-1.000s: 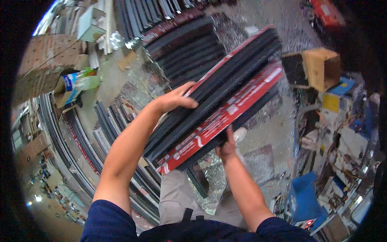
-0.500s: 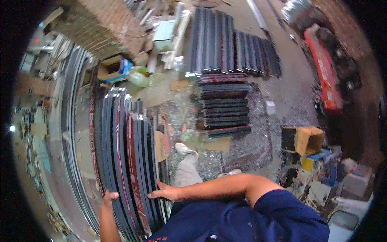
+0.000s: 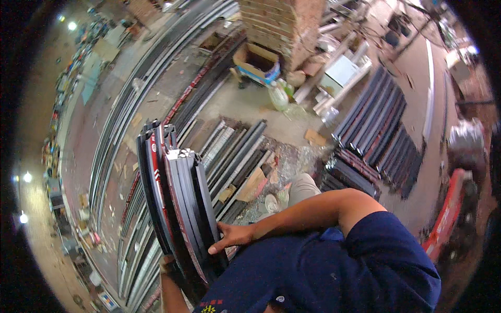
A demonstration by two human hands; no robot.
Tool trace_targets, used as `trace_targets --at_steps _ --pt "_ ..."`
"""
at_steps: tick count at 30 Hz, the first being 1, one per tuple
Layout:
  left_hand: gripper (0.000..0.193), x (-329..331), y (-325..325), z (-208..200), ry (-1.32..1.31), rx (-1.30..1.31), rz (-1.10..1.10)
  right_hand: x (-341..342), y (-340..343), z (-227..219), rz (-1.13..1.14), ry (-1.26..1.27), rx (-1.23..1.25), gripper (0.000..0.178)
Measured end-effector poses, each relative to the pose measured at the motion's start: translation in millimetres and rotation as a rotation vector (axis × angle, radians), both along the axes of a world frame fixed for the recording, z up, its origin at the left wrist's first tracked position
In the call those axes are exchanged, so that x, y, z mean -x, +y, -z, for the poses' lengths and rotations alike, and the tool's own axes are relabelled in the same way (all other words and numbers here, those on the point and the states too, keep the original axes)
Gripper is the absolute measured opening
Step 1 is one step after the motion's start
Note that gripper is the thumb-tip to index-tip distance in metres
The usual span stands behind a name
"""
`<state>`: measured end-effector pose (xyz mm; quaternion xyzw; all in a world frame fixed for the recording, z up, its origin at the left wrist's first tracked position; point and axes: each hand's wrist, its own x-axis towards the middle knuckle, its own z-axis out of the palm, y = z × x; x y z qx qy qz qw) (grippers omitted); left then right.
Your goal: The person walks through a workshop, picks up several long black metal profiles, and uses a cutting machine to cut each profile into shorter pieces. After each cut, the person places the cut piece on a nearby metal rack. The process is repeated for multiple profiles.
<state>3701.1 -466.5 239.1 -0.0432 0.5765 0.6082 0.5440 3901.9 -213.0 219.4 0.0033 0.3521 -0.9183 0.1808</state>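
Observation:
A bundle of long dark grey metal profiles [image 3: 183, 193], some with red-and-white film along them, stands out in front of me, lifted above other profiles. My right hand [image 3: 233, 238] clasps the near right side of the bundle, its thumb lying over the top edge. On the opposite side, my left hand [image 3: 167, 265] is pressed against the bundle low down; its fingers are mostly hidden beneath. The cut far ends of the profiles show light, bare metal. Below and around the bundle lie more loose profiles [image 3: 237, 156].
Long strips [image 3: 117, 120] run along the left. Near a brick pillar [image 3: 269, 23] stand an open cardboard box [image 3: 255, 65] and green bottles [image 3: 279, 96]. Stacked dark profiles [image 3: 373, 117] lie on the floor to the right, with a red metal beam [image 3: 446, 214] farther right.
My view and body have swung left. The bundle, earlier lying among the other profiles, is now raised between both hands, and my left hand has moved from above to its side and underneath.

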Motion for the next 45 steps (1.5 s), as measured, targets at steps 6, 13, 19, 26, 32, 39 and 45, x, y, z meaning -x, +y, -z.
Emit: trace_targets --at_steps 6,13,19,26,32,39,45 --pt "0.057 17 59 11 -0.009 -0.036 -0.230 74 120 -3 -0.158 0.019 0.069 0.111" --pt "0.054 20 177 11 -0.033 -0.117 -0.453 134 258 3 -0.298 0.033 -0.172 0.105" --pt "0.050 32 230 22 -0.105 -0.233 -0.608 192 325 6 -0.438 -0.083 -0.268 0.102" --pt "0.041 150 285 65 0.031 -0.214 -0.484 318 399 8 -0.471 0.050 -0.201 0.092" --pt "0.047 292 365 104 -0.084 -0.226 -0.731 474 443 62 -0.520 0.087 -0.205 0.077" --pt "0.049 464 417 53 -0.096 -0.265 -0.710 666 456 99 -0.550 -0.056 -0.050 0.061" --pt "0.057 549 372 64 -0.108 -0.274 -0.722 808 474 -14 -0.773 0.023 -0.295 0.080"
